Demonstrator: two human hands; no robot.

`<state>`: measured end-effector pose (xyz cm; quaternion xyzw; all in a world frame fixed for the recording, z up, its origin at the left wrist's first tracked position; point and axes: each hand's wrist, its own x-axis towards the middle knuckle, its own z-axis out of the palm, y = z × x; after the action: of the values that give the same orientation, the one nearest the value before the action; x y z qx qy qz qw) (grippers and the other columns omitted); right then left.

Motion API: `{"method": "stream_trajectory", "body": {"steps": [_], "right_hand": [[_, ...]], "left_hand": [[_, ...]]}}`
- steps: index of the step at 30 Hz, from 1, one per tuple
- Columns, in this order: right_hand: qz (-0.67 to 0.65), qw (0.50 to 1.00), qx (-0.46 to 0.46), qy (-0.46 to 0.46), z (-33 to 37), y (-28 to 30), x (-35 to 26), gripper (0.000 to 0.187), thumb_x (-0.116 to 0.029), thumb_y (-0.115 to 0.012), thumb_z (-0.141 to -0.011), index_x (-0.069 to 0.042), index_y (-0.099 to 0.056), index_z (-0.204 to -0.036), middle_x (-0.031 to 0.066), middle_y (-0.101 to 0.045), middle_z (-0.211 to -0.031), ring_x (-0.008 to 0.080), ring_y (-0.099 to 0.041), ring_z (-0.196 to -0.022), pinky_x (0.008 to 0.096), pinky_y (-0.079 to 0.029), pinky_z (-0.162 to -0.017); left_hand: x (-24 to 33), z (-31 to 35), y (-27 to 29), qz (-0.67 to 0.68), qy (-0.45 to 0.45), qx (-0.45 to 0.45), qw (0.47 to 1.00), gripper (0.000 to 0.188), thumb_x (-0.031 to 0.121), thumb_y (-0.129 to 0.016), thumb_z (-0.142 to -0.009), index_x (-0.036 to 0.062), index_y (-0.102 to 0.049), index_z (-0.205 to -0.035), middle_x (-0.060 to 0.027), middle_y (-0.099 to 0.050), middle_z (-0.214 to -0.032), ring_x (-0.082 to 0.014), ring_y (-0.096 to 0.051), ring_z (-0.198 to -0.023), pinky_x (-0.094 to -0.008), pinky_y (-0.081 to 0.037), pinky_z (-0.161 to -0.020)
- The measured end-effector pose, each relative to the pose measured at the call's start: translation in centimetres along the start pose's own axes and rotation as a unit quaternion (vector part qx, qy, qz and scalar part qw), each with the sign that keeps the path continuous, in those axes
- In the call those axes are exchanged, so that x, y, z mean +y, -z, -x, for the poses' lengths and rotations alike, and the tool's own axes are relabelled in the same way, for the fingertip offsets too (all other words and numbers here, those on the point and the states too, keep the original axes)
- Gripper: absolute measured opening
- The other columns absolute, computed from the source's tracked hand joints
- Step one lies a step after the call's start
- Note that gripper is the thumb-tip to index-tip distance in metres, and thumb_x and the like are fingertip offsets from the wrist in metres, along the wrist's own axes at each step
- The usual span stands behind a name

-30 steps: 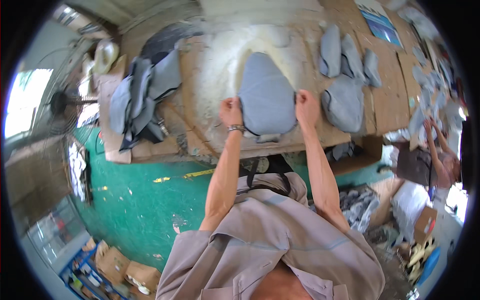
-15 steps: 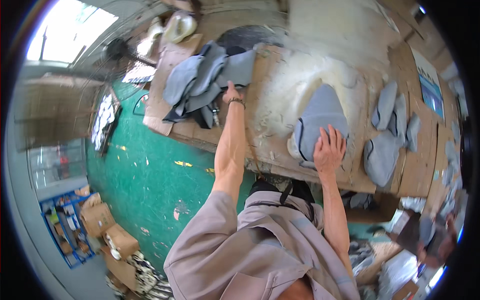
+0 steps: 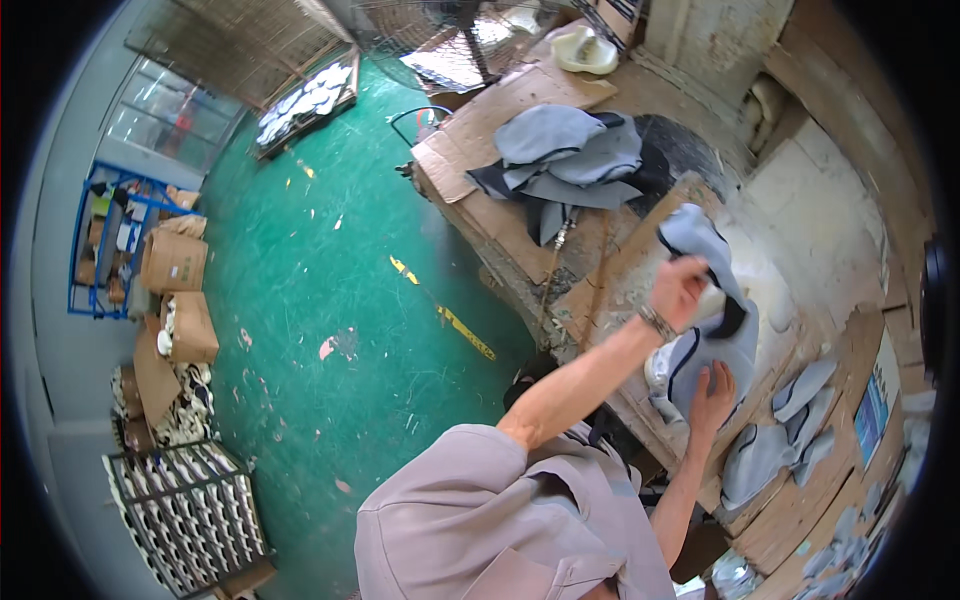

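So the biggest thing in view was the green floor (image 3: 320, 430), smooth but scuffed and littered with pale scraps, next to a rough workbench (image 3: 510, 245) layered with worn brown cardboard. A dark slatted rack (image 3: 185, 510) stood at lower left, rows of whitish pieces lined up in it. On the bench's far left side sat a floppy pile of grey fabric covers (image 3: 575, 150), soft-looking with black edging. A rounded grey padded piece (image 3: 700, 355) lay at the near edge, its surface pretty smooth, and the right hand (image 3: 713, 400) rested on it, fingers straight and slightly apart. Over the chalky, cream-stained patch just beyond hung a limp, curled grey cover (image 3: 700, 235), black-lined; the left hand (image 3: 680, 290) was a bit blurred but clamped on its edge. Smallest bit: a dark beaded-looking bracelet (image 3: 656, 320) around the left wrist.
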<state>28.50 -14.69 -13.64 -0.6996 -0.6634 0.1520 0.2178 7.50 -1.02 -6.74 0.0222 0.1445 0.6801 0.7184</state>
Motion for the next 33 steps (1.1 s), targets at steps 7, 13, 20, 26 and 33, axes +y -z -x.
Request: {"method": "stream_trajectory", "body": {"steps": [7,13,20,26,33], "right_hand": [[-0.718,0.662,0.100,-0.191,-4.9,5.5,-6.9,0.031,-0.025,-0.063,-0.101,0.000,-0.066,-0.119,0.0098,-0.069,-0.119,0.0211,-0.065,-0.108,0.0376,-0.051,-0.096],[-0.782,0.596,0.093,-0.157,-7.5,10.4,-8.0,0.025,-0.020,-0.064,-0.100,0.000,-0.067,-0.116,0.0096,-0.072,-0.113,0.0228,-0.066,-0.108,0.0395,-0.050,-0.097],[-0.615,0.725,0.018,-0.309,3.0,10.2,0.5,0.046,-0.027,-0.081,-0.088,0.004,-0.063,-0.117,0.0111,-0.069,-0.111,0.0196,-0.066,-0.098,0.0366,-0.053,-0.084],[-0.593,0.670,0.095,-0.436,10.4,4.4,6.1,0.040,-0.034,-0.081,-0.088,-0.001,-0.066,-0.106,0.0057,-0.069,-0.101,0.0171,-0.065,-0.090,0.0320,-0.052,-0.080],[-0.391,0.819,0.172,-0.383,6.0,2.0,8.9,0.054,-0.050,-0.068,-0.096,0.003,-0.068,-0.087,0.0030,-0.066,-0.081,0.0153,-0.059,-0.075,0.0356,-0.048,-0.069]], "left_hand": [[-6.8,5.6,-1.8,-0.115,0.125,-0.068,0.983,0.036,-0.003,-0.070,-0.082,0.0049,-0.064,-0.116,-0.0047,-0.070,-0.103,-0.0177,-0.068,-0.092,-0.0361,-0.056,-0.081],[-2.7,2.4,4.1,0.105,0.220,-0.391,0.888,0.065,0.064,-0.061,-0.092,0.0078,-0.061,-0.125,-0.0064,-0.066,-0.126,-0.0221,-0.060,-0.116,-0.0403,-0.050,-0.096],[-3.7,8.6,10.2,0.005,0.345,-0.068,0.936,0.089,0.079,-0.052,-0.087,0.0085,-0.053,-0.141,-0.0036,-0.066,-0.134,-0.0208,-0.065,-0.116,-0.0387,-0.053,-0.094],[-4.1,13.7,18.8,-0.135,0.428,-0.041,0.892,0.063,0.059,-0.052,-0.100,0.0082,-0.054,-0.137,-0.0001,-0.067,-0.128,-0.0144,-0.066,-0.113,-0.0344,-0.055,-0.096],[-5.8,9.6,15.7,-0.400,0.284,0.013,0.872,0.021,0.035,-0.072,-0.097,0.0155,-0.065,-0.095,0.0110,-0.059,-0.081,-0.0013,-0.051,-0.067,-0.0205,-0.039,-0.058]]}}
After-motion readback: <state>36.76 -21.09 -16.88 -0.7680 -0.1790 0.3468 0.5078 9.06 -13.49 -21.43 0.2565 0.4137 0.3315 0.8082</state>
